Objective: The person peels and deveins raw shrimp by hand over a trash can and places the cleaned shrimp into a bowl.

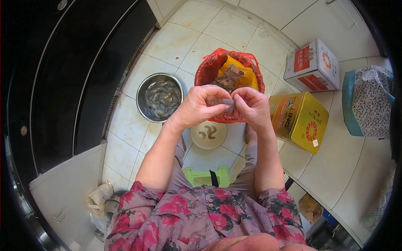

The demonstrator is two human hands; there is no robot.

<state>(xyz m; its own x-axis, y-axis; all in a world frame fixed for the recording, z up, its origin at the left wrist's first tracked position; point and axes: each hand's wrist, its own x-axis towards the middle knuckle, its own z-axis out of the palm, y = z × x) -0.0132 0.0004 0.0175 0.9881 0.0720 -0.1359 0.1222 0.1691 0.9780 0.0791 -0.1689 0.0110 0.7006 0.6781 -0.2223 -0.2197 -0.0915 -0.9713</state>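
Observation:
Between my two hands, above the near edge of a bin lined with a red bag [202, 69], is a grey shrimp [226, 101]. My left hand [201, 104] has its fingers closed round the shrimp's body. At the shrimp's right end, my right hand [252, 108] pinches with thumb and forefinger. Below my hands a white bowl [208, 143] holds a few shrimp [210, 132]. To the left stands a steel bowl [140, 109] with many grey shrimp [162, 98] in it. Inside the bin lie a yellow packet [247, 76] and brownish scraps.
A green stool [224, 175] is between my legs. On the right stand a yellow tin [307, 121], a red and white box [312, 65] and a speckled bag [372, 102]. Black cabinet fronts [79, 71] line the left. Small scraps lie on the tiled floor [167, 42].

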